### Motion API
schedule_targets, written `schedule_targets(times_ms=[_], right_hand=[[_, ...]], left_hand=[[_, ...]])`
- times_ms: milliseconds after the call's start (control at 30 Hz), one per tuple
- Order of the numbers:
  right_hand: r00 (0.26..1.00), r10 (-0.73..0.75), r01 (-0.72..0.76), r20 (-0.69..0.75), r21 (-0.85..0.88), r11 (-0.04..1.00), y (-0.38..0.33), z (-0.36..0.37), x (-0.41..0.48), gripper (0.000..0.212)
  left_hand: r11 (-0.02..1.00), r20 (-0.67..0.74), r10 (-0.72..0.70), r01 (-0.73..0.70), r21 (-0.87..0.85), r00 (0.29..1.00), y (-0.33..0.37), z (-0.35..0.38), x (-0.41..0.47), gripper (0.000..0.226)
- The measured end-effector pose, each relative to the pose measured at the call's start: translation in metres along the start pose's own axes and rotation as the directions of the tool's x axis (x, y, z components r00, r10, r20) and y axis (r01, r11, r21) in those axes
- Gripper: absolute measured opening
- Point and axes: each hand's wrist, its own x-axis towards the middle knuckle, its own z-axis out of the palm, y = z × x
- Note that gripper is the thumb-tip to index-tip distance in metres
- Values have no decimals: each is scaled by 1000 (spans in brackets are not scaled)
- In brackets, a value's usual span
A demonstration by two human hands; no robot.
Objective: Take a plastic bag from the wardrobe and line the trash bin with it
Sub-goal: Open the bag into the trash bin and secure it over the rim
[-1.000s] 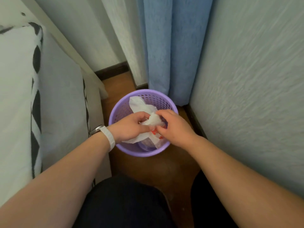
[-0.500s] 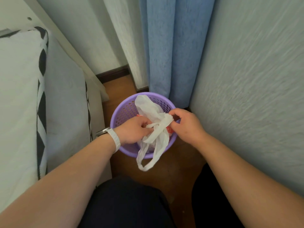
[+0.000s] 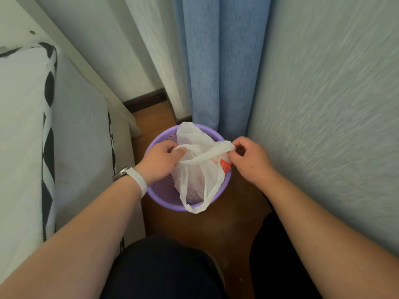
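Wooden floor [image 3: 233, 223] runs into a narrow corner where a purple trash bin [image 3: 160, 201] stands just in front of a blue curtain [image 3: 216, 61]. A white plastic bag [image 3: 194, 175] hangs over the bin, its body partly down inside and one loop handle draped across the bin's near rim. The left hand [image 3: 160, 161] pinches the bag's mouth above the bin's left side. The right hand [image 3: 250, 160] pinches a handle above its right side, so the mouth is pulled open between them. Lining is under way. Next, I judge, the edges need spreading wider and folding down over the rim.
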Motion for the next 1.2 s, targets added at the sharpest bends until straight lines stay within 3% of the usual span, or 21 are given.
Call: schedule_targets(times_ms=[100, 200, 367, 433, 567, 633, 767, 900, 967, 1133, 1200], right_hand=[[998, -62, 61, 25, 27, 998, -4, -1, -1, 34], [967, -248, 250, 60, -27, 968, -16, -1, -4, 54], [916, -352, 379, 193, -132, 916, -21, 6, -5, 29], [933, -310, 334, 184, -122, 935, -19, 9, -4, 13], [982, -180, 181, 51, -12, 983, -15, 6, 0, 13], [994, -109, 109, -8, 25, 994, -13, 4, 1, 16], [994, -17, 29, -108, 111, 993, -10, 4, 5, 23], [971, 122, -62, -206, 273, 960, -6, 0, 13, 24], [946, 190, -92, -262, 344, 934, -5, -4, 15, 26], [844, 347, -131, -408, 471, 872, -3, -17, 19, 24], [848, 342, -127, -405, 472, 873, -3, -17, 17, 25]], left_hand=[[999, 7, 23, -23, -43, 1000, 2, 1, -1, 25], [995, -3, 10, -11, -104, 1000, 0, 2, -3, 27], [964, -43, -18, 5, -267, 999, 6, 2, -3, 32], [937, 1, -17, 16, -350, 1000, 9, 1, -6, 39], [890, 127, -19, 74, -451, 992, 2, 14, -11, 49], [945, 151, 1, 48, -322, 989, -8, 22, -10, 52], [992, 305, 48, -81, 95, 951, -23, 28, -15, 29], [923, 366, 75, -204, 326, 927, -29, 28, -18, 12], [846, 351, 88, -256, 468, 932, -34, 24, -13, 17], [576, 168, 87, -187, 796, 982, -41, 2, -2, 4], [613, 187, 25, -163, 773, 982, -41, -1, -4, 10]])
